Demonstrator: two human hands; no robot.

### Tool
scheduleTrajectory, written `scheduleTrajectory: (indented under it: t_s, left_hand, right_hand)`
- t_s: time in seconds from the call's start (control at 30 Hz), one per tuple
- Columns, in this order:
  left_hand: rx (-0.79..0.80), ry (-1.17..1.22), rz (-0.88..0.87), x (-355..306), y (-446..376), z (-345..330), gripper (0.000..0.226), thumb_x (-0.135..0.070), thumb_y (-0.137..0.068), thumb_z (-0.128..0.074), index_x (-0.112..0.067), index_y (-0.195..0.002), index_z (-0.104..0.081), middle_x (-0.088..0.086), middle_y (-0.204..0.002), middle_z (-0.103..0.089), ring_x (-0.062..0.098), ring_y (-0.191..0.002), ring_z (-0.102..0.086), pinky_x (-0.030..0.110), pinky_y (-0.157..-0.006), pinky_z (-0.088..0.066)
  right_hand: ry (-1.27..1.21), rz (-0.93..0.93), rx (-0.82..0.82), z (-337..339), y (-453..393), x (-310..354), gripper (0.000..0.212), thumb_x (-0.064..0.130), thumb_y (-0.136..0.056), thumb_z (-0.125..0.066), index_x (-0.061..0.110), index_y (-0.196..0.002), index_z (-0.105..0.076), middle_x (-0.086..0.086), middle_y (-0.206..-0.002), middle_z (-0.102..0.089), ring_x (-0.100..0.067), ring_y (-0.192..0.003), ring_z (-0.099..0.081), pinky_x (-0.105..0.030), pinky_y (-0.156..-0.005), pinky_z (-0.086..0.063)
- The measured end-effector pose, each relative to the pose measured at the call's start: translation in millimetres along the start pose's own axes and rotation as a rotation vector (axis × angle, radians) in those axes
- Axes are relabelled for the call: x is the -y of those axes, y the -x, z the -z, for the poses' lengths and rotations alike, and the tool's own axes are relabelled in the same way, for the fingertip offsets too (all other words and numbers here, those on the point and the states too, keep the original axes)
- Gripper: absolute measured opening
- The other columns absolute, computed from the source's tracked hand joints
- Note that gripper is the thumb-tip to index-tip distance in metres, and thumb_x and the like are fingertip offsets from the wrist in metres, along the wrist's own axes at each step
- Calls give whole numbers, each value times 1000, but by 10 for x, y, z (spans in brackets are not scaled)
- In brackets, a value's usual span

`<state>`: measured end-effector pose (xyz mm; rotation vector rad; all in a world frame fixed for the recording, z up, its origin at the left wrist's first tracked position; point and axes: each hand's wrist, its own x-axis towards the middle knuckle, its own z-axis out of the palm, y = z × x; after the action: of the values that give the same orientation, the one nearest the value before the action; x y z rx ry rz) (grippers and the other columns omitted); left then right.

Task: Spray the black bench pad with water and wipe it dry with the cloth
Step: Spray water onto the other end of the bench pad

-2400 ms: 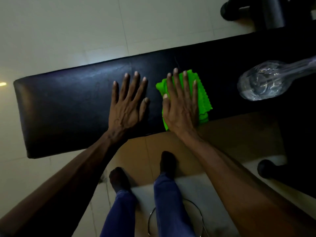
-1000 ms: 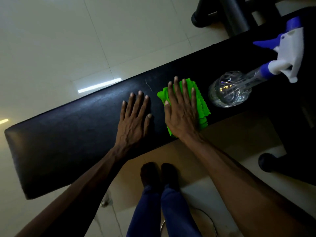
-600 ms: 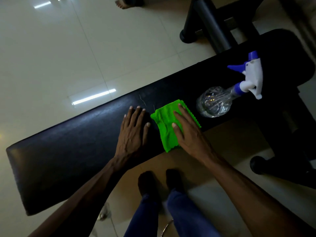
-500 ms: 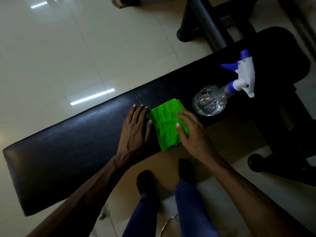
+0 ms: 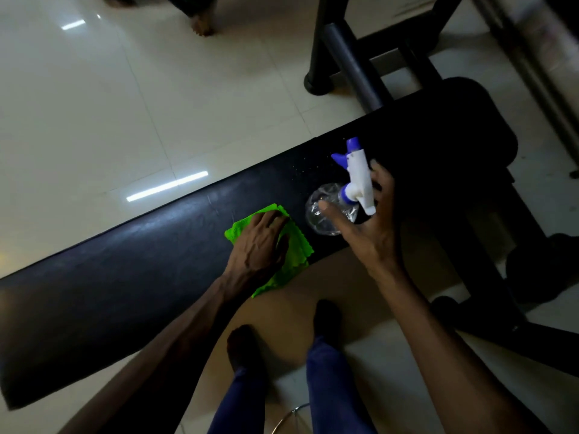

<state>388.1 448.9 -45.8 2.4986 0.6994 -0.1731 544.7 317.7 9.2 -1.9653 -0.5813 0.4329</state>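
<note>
The long black bench pad (image 5: pixel 125 277) runs from lower left to upper right. A bright green cloth (image 5: pixel 297 245) lies on its near edge, and my left hand (image 5: pixel 260 242) rests on top with fingers curled over the cloth's far side. Just to the right, a clear spray bottle with a white and blue trigger head (image 5: pixel 357 173) lies on the pad. My right hand (image 5: pixel 372 233) is spread around its neck, thumb in front of the clear body, fingers behind the trigger head, not closed on it. Small droplets (image 5: pixel 300 173) speckle the pad beside the nozzle.
Black bench frame posts (image 5: pixel 351 64) rise behind the pad at upper right, and more dark frame parts (image 5: pixel 539 267) stand at the right. Another person's bare foot (image 5: pixel 202 25) is on the pale tiled floor. My legs in blue trousers (image 5: pixel 326 371) stand on a brown mat (image 5: pixel 297 296).
My right hand left the green cloth and moved right to the spray bottle. My left hand slid from the bare pad onto the cloth. The view shifted to the right.
</note>
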Motion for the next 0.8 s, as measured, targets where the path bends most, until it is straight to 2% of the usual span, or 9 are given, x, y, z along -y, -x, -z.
scheduleTrajectory:
  t_s: [0.03,0.17,0.23,0.33,0.43,0.5,0.57,0.67,0.8]
  left_hand:
    - [-4,-9,21,-25,-23,4,38,-26,-101,-52,-11,-135,-58,8,-138,-56,31,-124,-50,41,-106,-40]
    - [-12,-32,92,-124,-127,23,35,-27,-101,-52,-13,-132,-60,8,-130,-58,31,-116,-49,43,-95,-43]
    - [1,-42,123,-150,-158,37,32,-27,-100,-52,-12,-127,-62,8,-126,-58,30,-114,-48,45,-93,-44]
    - [-6,-41,147,-194,-186,31,31,-25,-97,-54,-9,-123,-61,10,-124,-57,32,-111,-48,44,-90,-43]
    - [-27,-34,149,-235,-199,1,34,-22,-95,-58,-7,-126,-59,13,-131,-54,33,-115,-48,43,-93,-44]
    - [-47,-30,159,-276,-223,-20,42,-19,-94,-59,-6,-134,-55,14,-140,-51,33,-122,-47,42,-99,-44]
    - [-52,-13,155,-328,-266,-39,49,-17,-94,-60,-5,-141,-51,16,-145,-49,34,-128,-46,39,-106,-40]
    - [-17,-23,119,-400,-354,-74,53,-20,-96,-58,-4,-146,-47,18,-148,-47,36,-137,-43,37,-116,-30]
    - [61,-51,144,-417,-388,-134,61,-27,-95,-58,-11,-151,-40,13,-158,-35,31,-148,-30,38,-120,-28]
  right_hand:
    - [-11,74,48,-29,-87,36,93,20,-80,-91,-1,-152,-36,-7,-142,-54,7,-124,-57,-15,-103,-48]
    - [47,186,67,-155,-352,176,61,22,-96,-75,-2,-146,-49,-12,-135,-64,-26,-114,-71,-45,-100,-58]
    - [-24,138,81,-205,-409,223,51,22,-98,-72,-2,-140,-56,-12,-119,-71,-32,-101,-75,-51,-95,-59]
    - [-123,-8,75,-186,-485,264,34,29,-97,-73,7,-122,-65,0,-81,-73,-18,-67,-75,-37,-80,-64]
    - [-68,-65,86,8,-612,243,28,41,-96,-72,17,-82,-68,11,-56,-66,-1,-47,-62,-19,-59,-54]
    - [-85,-34,207,196,-740,294,16,43,-99,-69,28,-101,-70,1,-77,-75,-5,-44,-60,-21,-52,-50]
    - [-88,-42,318,344,-857,342,27,44,-99,-68,26,-119,-67,-8,-92,-76,-9,-42,-58,-22,-46,-48]
    - [50,-157,486,483,-916,290,40,47,-97,-68,19,-125,-65,3,-73,-74,-11,-38,-58,-24,-48,-51]
    - [327,-273,650,599,-917,121,52,57,-98,-62,19,-134,-55,-1,-59,-72,-11,-38,-62,-27,-56,-53]
